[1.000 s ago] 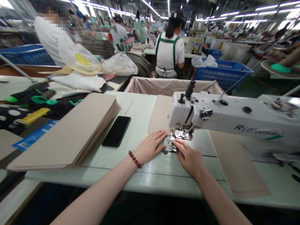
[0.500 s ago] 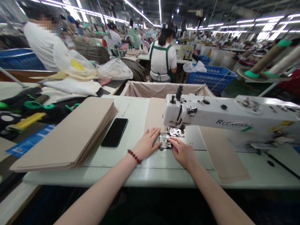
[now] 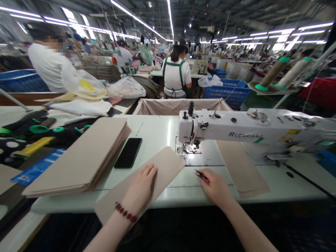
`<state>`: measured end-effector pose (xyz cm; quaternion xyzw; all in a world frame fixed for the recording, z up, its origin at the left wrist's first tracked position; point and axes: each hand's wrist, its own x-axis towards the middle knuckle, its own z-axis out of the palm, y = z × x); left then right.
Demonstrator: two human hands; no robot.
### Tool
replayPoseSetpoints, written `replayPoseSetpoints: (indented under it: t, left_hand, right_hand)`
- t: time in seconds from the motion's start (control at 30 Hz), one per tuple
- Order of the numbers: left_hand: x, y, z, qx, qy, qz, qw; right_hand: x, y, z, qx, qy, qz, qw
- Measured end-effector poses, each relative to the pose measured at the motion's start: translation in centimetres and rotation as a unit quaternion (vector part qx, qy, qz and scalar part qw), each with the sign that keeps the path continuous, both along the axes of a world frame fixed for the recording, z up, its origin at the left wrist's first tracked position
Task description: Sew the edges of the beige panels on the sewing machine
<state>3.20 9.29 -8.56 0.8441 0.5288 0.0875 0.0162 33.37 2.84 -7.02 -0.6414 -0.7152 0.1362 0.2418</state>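
Observation:
A beige fabric panel [image 3: 168, 168] lies slanted on the table, its near end jutting past the front edge. My left hand [image 3: 141, 183] is closed on the panel from above, the thumb out of sight. Dark thread snips [image 3: 202, 176] are held in my right hand [image 3: 216, 187], blades toward the left, just in front of the sewing machine [image 3: 210, 126]. Under the machine's needle area, the metal needle plate [image 3: 194, 152] shows bare, close to the panel's right corner.
Left, a stack of beige panels [image 3: 78, 157] stands beside a black phone [image 3: 128, 153]. More beige pieces [image 3: 240, 168] lie right, beside the machine. A cloth-lined bin [image 3: 157, 106] sits behind the table. Two co-workers in white sit beyond; thread cones [image 3: 273, 75] stand at right.
My left hand has drawn the panel from beside the needle toward me and leftward, turning it aslant. My right hand has moved back from the needle plate, with the snips now plainly visible.

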Motion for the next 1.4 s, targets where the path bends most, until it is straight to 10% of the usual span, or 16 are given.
replayPoseSetpoints:
  t: [0.17, 0.43, 1.03, 1.4]
  left_hand:
    - [1.4, -2.4, -0.1, -0.004, -0.045, -0.123, 0.991]
    - [4.9, -2.9, -0.2, 0.021, 0.025, -0.195, 0.980]
    - [4.1, -2.6, 0.3, -0.036, 0.000, -0.200, 0.979]
    - [0.9, -1.3, 1.9, -0.109, -0.099, -0.030, 0.989]
  right_hand:
    - [1.0, -6.9, -2.2, -0.022, 0.143, -0.125, 0.982]
    - [-0.1, -12.0, -5.0, -0.051, 0.089, -0.148, 0.984]
    - [-1.5, -10.2, -4.8, 0.000, -0.042, -0.156, 0.987]
    - [-1.1, -8.0, -2.6, -0.023, -0.077, -0.089, 0.993]
